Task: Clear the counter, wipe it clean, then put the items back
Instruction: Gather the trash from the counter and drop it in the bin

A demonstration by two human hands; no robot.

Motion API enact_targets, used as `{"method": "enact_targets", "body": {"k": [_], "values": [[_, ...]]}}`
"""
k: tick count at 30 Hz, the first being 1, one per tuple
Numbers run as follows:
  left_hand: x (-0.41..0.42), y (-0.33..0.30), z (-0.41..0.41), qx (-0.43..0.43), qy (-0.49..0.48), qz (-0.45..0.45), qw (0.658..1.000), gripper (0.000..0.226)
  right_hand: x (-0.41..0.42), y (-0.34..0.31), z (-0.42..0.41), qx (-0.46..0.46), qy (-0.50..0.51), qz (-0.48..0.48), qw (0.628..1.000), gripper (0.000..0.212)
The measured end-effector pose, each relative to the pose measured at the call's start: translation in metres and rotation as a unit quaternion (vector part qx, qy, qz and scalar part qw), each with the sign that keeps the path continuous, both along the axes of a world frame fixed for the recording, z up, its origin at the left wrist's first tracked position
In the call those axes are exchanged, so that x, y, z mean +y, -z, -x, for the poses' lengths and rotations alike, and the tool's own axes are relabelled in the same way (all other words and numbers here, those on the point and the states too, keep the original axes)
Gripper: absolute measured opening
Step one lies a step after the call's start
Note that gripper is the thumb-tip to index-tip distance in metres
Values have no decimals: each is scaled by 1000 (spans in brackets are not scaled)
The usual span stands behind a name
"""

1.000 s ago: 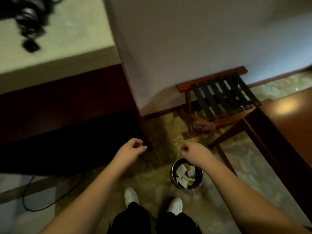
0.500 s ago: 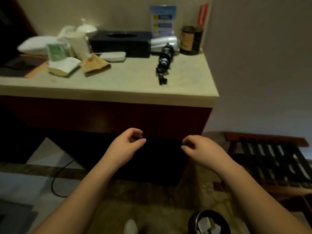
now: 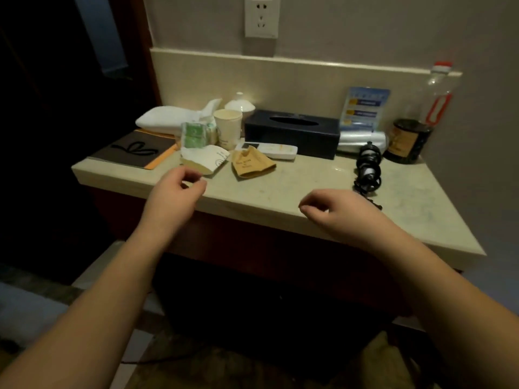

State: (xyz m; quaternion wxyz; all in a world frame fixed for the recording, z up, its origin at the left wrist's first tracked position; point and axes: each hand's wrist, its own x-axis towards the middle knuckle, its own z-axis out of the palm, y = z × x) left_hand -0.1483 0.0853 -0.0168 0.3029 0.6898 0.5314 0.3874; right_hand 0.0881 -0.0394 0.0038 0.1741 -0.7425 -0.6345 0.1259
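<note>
1. Covering the back and left of the pale stone counter (image 3: 280, 192) is a clutter of small items, none yet cleared; the front strip is bare and looks lightly stained.
2. Nearest the left hand lies a white paper sleeve (image 3: 206, 161), on its side with its long axis running left to right. Beside it is a tan paper bag (image 3: 251, 164), flat and crumpled. Both are likely light and soft, easy to pinch at an edge.
3. Behind them a paper cup (image 3: 228, 127) stands upright, probably light and easily crushed, so best held around its wall.
4. A black tissue box (image 3: 292, 131) sits along the back, long axis left to right; a white remote (image 3: 275, 149) lies in front of it, parallel.
5. Far right stands a tall bottle (image 3: 415, 130) holding dark liquid, likely the heaviest thing, best gripped low on its body.
6. A black coiled cable (image 3: 368, 167) runs front to back, floppy.
7. The left hand (image 3: 174, 192) and right hand (image 3: 337, 209) hover at the front edge, fingers loosely curled, holding nothing.
</note>
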Motion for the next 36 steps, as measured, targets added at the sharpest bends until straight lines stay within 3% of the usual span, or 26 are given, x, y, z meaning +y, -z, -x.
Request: {"method": "enact_targets", "body": {"k": [6, 13, 23, 28, 36], "values": [[104, -21, -7, 194, 2, -21, 981, 49, 101, -16, 14, -8, 31, -39, 999, 27], [155, -21, -25, 350, 34, 48, 935, 75, 178, -7, 21, -10, 111, 20, 994, 57], [174, -18, -31, 364, 65, 87, 925, 78, 212, 5, 33, -22, 144, 84, 986, 59], [171, -17, -36, 350, 66, 71, 932, 65, 214, 1, 34, 6, 155, 88, 984, 66], [169, -37, -29, 277, 93, 91, 952, 41, 198, -11, 22, 233, 148, 1, 961, 49]]}}
